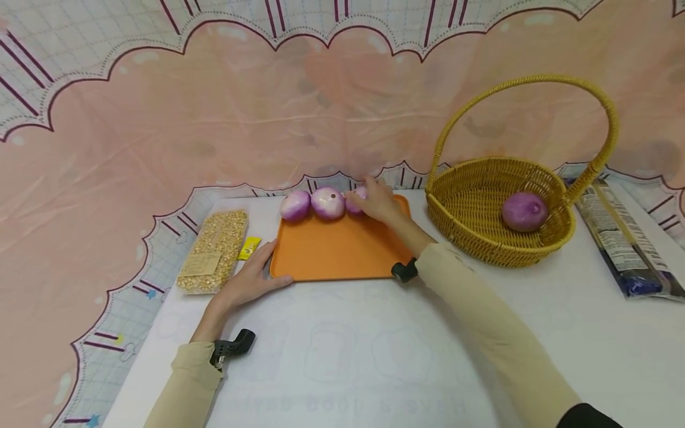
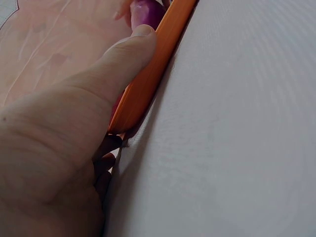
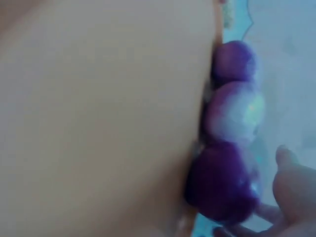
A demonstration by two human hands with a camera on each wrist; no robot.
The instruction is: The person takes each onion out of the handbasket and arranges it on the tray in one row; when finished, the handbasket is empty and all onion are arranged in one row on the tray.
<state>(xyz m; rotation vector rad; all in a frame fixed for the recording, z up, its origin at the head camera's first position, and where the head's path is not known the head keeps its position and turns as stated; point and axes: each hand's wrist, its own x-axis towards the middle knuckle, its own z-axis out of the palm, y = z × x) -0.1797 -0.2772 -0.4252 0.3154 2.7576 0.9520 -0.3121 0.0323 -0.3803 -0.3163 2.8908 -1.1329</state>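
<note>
My left hand (image 1: 248, 284) holds the front left corner of an orange tray (image 1: 332, 255), its thumb (image 2: 133, 52) along the front rim and its other fingers by the left side. Three purple-and-white onions stand in a row along the tray's back edge: a left onion (image 1: 295, 205), a middle onion (image 1: 328, 203) and a right onion (image 3: 224, 182). At the right onion is my right hand (image 1: 379, 202), fingers by its side. The right wrist view shows that thumb (image 3: 286, 158) spread away from the onion.
A yellow wicker basket (image 1: 481, 252) with a tall handle stands right of the tray, with another purple onion (image 1: 524, 211) inside. Farther right lies a dark printed packet (image 1: 628, 238). Left of the tray lie a bag of yellow kernels (image 1: 214, 249) and a small yellow sachet (image 1: 248, 248).
</note>
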